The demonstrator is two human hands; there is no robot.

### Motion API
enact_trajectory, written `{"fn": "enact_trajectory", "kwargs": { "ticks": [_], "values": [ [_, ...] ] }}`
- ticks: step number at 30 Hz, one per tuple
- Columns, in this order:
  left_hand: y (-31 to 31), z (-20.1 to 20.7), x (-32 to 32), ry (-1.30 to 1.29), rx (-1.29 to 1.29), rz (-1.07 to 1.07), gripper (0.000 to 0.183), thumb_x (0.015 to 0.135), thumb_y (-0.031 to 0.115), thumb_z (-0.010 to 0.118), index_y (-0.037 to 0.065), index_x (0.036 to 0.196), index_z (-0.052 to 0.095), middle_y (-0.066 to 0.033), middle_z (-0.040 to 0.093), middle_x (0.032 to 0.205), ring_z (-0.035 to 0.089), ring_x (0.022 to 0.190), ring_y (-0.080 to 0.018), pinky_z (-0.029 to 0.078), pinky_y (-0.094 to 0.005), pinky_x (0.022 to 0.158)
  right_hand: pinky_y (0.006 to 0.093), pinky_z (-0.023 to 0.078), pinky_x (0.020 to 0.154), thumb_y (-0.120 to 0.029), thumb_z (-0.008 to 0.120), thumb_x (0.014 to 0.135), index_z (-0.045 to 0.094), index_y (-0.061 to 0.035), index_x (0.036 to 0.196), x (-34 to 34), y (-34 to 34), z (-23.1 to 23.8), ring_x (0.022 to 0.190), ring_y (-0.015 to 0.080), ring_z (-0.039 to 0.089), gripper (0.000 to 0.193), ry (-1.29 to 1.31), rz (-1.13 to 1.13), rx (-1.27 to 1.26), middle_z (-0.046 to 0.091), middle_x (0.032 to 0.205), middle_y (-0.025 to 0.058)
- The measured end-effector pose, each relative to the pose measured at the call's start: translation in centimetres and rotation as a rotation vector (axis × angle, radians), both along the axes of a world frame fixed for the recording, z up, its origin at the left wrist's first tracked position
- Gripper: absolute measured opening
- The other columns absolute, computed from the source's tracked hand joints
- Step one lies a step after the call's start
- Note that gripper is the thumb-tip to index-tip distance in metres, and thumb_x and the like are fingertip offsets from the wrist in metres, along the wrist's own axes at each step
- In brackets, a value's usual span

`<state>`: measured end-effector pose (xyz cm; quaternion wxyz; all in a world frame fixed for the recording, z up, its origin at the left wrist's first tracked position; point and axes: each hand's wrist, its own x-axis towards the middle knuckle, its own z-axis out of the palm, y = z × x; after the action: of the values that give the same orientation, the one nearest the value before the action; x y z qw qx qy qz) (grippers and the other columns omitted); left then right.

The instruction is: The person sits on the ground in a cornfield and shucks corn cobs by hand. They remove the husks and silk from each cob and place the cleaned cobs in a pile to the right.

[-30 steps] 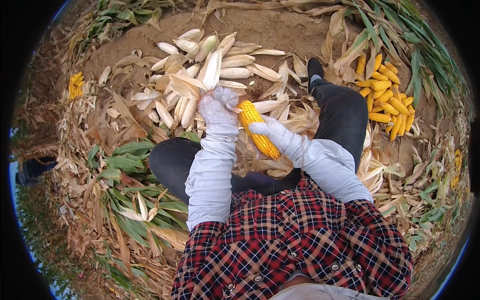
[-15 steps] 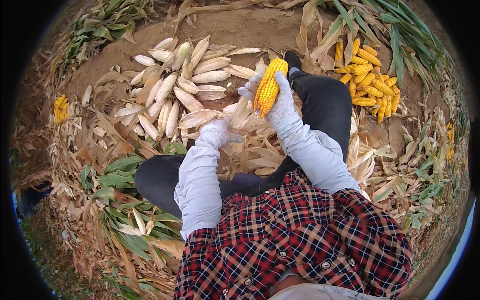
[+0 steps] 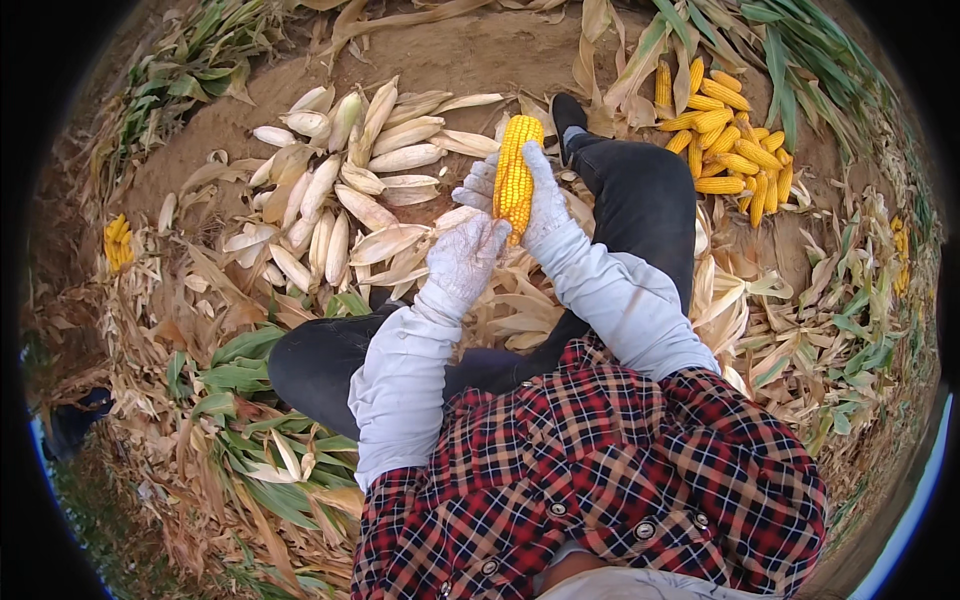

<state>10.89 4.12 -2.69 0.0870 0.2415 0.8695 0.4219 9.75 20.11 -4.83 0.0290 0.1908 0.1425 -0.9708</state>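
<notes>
A husked yellow ear of corn is held upright in front of me by my right hand, its gloved fingers wrapped round the ear from behind and the side. My left hand, also in a whitish glove, is closed in a pinch at the ear's lower end. Whatever those fingertips grip is too small to make out. Just beyond my left hand lies a heap of unhusked ears in pale dry husks. Loose stripped husks cover the ground between my legs, below both hands.
A pile of bare yellow ears lies at the far right, past my bent right leg. Smaller yellow piles show at the far left and right edge. Green corn leaves and dry husks surround my seat on bare soil.
My left hand has come up and right to the ear's lower end, its fingers closing from apart. The ear has turned more upright in my right hand. The view has shifted slightly.
</notes>
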Motion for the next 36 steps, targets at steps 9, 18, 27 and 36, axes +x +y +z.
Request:
{"fn": "enact_trajectory", "kwargs": {
  "ticks": [9, 18, 27, 36],
  "values": [
    [-5.2, -5.2, -6.9, -0.529, 0.56, 0.771, 0.028, 0.104, 0.031, 0.061, 0.004, 0.097, 0.066, -0.0062, 0.066, 0.078, 0.062, 0.065, -0.0157, 0.052, -0.0302, 0.057, 0.0622, 0.059, 0.088, -0.052, 0.066, 0.097, 0.053, -0.0025, 0.126, 0.5, -0.9, 0.7, 0.098, 0.0427, 0.069, 0.059, -0.187, 0.035, -0.089, 0.065, 0.104, 0.0228],
    [-6.9, -11.7, -6.5, -0.328, -0.158, 0.373, 0.048, 0.094, 0.029, 0.074, -0.002, 0.129, 0.061, -0.019, 0.072, 0.123, 0.069, 0.113, -0.029, 0.053, -0.0382, 0.098, 0.048, 0.063, 0.085, -0.046, 0.071, 0.095, 0.051, -0.0084, 0.128, -2.1, 7.5, 3.5, 0.099, 0.0393, 0.065, 0.054, -0.336, -0.43, -0.372, 0.059, 0.11, 0.0215],
    [-6.4, -8.3, -6.2, -0.313, -0.112, 0.43, 0.046, 0.096, 0.036, 0.069, 0.0, 0.124, 0.066, -0.02, 0.073, 0.12, 0.07, 0.111, -0.033, 0.053, -0.0398, 0.097, 0.0534, 0.063, 0.086, -0.048, 0.058, 0.102, 0.07, 0.0043, 0.096, -4.5, 19.4, 12.1, 0.087, 0.0362, 0.072, 0.054, 0.174, -0.66, -0.045, 0.074, 0.093, 0.0193],
    [-10.5, -17.4, -7.1, -0.592, -0.214, 0.603, 0.056, 0.093, 0.049, 0.068, 0.005, 0.129, 0.068, -0.0217, 0.07, 0.126, 0.067, 0.118, -0.0364, 0.05, -0.0429, 0.102, 0.0421, 0.063, 0.079, -0.041, 0.058, 0.105, 0.063, 0.0027, 0.127, -8.0, 6.6, 9.4, 0.087, 0.0248, 0.072, 0.049, 0.141, 0.261, 0.421, 0.073, 0.1, 0.014]
  ]
}}
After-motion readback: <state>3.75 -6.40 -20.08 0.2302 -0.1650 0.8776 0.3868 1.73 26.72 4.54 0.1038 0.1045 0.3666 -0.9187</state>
